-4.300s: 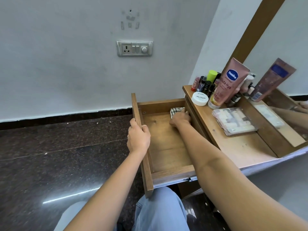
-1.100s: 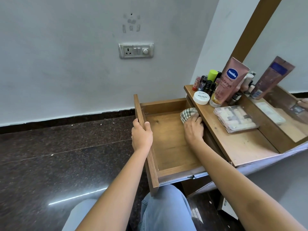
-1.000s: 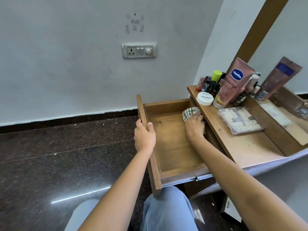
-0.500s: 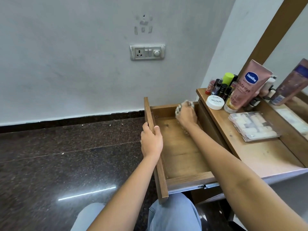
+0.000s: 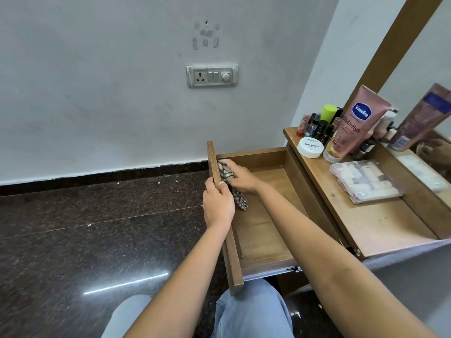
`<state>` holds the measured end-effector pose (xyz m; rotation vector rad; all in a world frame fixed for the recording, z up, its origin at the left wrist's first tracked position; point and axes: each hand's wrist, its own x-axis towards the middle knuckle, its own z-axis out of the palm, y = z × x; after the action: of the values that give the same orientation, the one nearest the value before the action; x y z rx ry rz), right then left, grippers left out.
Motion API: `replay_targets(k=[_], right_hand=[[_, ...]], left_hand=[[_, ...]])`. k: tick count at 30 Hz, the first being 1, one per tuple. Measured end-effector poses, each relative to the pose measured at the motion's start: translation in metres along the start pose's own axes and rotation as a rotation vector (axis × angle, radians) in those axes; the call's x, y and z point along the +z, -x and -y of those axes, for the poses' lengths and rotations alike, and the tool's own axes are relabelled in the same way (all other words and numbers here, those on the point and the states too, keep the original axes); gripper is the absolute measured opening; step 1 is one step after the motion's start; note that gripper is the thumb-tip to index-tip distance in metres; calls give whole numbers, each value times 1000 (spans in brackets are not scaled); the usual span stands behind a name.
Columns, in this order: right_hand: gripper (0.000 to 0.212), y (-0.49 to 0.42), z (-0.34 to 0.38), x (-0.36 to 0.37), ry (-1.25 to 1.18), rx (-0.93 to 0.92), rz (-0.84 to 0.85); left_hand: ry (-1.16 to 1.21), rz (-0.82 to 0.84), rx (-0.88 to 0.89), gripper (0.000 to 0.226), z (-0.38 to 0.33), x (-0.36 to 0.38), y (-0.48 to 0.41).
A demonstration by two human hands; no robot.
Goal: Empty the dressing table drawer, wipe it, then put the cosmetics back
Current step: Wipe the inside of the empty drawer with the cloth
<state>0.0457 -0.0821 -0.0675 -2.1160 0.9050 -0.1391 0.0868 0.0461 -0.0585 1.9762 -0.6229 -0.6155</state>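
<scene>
Reaching forward from the lower edge of the view, the left arm ends at the left hand point(image 5: 218, 203), which grips the drawer front point(image 5: 234, 259) from above. Its fingers are curled over the outer face, and the thumb is hooked over the top edge onto the inner side. The right arm crosses the open drawer point(image 5: 263, 215) diagonally from the lower right. The right hand point(image 5: 240, 178) is positioned palm down in the far corner next to the drawer front, just beyond the left hand. Its fingers are bent around a checked cloth point(image 5: 225, 173) and press it against the inner face of the front panel; a loose end of the cloth trails onto the drawer floor beside the left thumb. Apart from the cloth, the drawer interior shows bare wood. The cosmetics stand on the wooden surface point(image 5: 378, 223) to the right: a pink lotion tube point(image 5: 361, 120), a white jar point(image 5: 310, 147), a cluster of small bottles point(image 5: 317, 125) and a clear plastic box point(image 5: 366, 181). A mirror point(image 5: 427, 69) rises behind them. A wall socket point(image 5: 211, 76) sits above the drawer, and dark stone floor point(image 5: 97, 215) lies to the left.
</scene>
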Motion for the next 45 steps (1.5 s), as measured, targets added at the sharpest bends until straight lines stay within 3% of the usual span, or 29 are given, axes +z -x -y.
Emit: replay_targets(k=[8, 21, 29, 37, 42, 45], right_hand=[[64, 14, 15, -9, -83, 94, 71], [53, 132, 8, 8, -256, 122, 202], [57, 179, 14, 14, 79, 44, 237], [50, 190, 36, 12, 550, -180, 209], [46, 191, 38, -17, 558, -133, 332], [49, 195, 37, -30, 400, -88, 276]], left_hand=[[15, 3, -10, 45, -2, -1, 0], [30, 5, -29, 47, 0, 1, 1], [18, 6, -21, 46, -2, -1, 3], [-16, 9, -17, 48, -1, -1, 3], [-22, 4, -16, 48, 0, 1, 1], [-26, 11, -14, 48, 2, 2, -2]])
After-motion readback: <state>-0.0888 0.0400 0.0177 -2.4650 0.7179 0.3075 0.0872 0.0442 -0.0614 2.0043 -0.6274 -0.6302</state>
